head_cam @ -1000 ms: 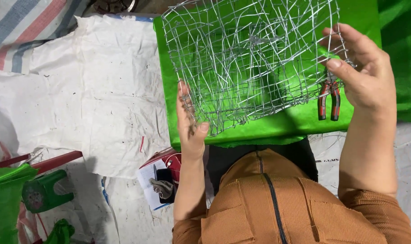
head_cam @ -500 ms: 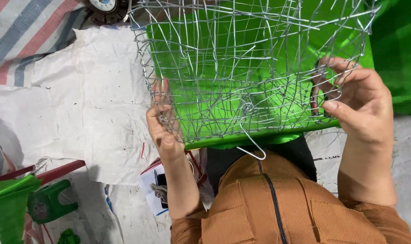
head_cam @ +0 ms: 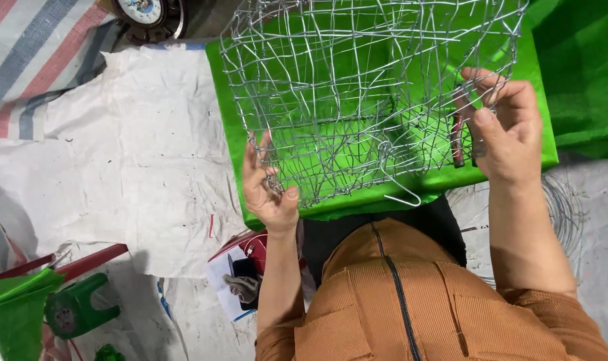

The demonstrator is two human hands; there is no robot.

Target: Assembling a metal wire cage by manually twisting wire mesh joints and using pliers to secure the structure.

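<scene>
Both hands' grip closed on wire basket (head_cam: 357,100), left hand (head_cam: 267,190), right hand (head_cam: 508,130)

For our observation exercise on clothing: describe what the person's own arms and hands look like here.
Both the left hand and the right hand are bare, with no gloves or rings visible. The forearms are bare too; ribbed orange-brown sleeves are pushed up near the elbows.
</scene>
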